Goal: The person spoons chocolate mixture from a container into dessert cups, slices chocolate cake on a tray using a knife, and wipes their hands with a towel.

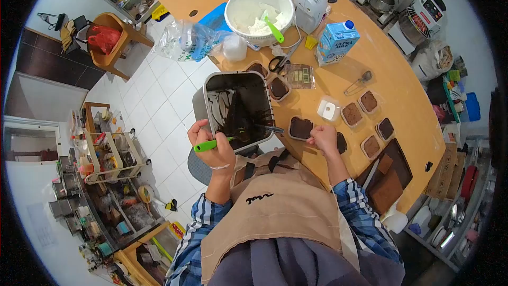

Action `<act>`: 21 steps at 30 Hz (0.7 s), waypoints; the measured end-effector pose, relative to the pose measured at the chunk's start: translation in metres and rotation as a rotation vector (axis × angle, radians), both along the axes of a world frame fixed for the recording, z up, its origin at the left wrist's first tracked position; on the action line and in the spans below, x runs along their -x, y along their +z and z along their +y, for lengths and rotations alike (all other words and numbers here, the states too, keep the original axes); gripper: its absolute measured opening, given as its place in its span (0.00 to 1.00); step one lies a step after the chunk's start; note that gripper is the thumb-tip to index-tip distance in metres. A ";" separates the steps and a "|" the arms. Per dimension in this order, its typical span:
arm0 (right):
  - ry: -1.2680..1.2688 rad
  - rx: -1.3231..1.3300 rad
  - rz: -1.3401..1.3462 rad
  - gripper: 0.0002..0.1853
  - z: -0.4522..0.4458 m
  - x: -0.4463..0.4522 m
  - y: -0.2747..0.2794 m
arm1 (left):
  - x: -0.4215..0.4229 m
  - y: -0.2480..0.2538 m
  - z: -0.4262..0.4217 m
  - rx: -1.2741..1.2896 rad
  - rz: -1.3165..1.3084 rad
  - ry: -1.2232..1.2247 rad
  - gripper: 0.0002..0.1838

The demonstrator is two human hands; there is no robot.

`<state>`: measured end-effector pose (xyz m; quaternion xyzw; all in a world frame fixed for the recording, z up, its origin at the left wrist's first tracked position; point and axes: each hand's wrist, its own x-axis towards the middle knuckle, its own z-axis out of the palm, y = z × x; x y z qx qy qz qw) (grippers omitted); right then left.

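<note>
Head view: tub, dark mixture and portion cups at the table's edge. The left hand (218, 153) grips the tub (200, 105) at its near left corner, with the green handle (205, 146) of a utensil lying across the fingers. The tub sits beside the table (415, 106), its mouth turned toward the wearer and its inner walls smeared with a dark mixture (233, 119). A slim grey tool (273, 128) crosses the right rim. The right hand (324, 137) is bent closed between a dark-topped cup (300, 127) and a second dark-topped cup (342, 142); whether its fingers pinch anything cannot be told.

Principal risks, as judged: one hand steadies both tub and handle, so a loosened grip could let either slip. Further tilting could run the mixture over the rim onto the apron (286, 217). The grey tool, if nudged, could slide off and drip on its way down. Because the cups stand just beside the right hand, a careless sweep of knuckles or sleeve (355, 196) could smear a topping or push a cup toward the edge.
</note>
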<state>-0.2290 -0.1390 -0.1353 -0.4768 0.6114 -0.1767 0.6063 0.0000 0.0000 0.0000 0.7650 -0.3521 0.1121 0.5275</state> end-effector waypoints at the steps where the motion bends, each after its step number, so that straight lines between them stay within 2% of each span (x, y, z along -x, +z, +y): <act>1: -0.015 0.024 -0.013 0.04 0.000 0.000 -0.007 | -0.001 -0.001 0.000 0.004 -0.013 -0.004 0.08; 8: -0.040 0.105 -0.042 0.06 0.002 0.003 -0.010 | 0.001 0.000 -0.002 0.010 -0.026 0.000 0.08; 11: 0.108 0.239 0.179 0.07 0.000 0.005 0.005 | 0.002 0.002 -0.002 -0.006 0.009 0.016 0.08; 14: 0.123 0.446 0.258 0.13 -0.002 0.003 0.014 | 0.003 0.004 -0.002 -0.003 -0.006 0.017 0.09; 17: 0.085 0.283 -0.062 0.14 -0.005 0.002 0.019 | 0.001 0.002 -0.002 0.018 -0.026 0.011 0.09; 21: 0.058 0.196 -0.208 0.18 -0.006 -0.002 0.029 | 0.002 0.004 0.000 0.018 0.012 0.002 0.09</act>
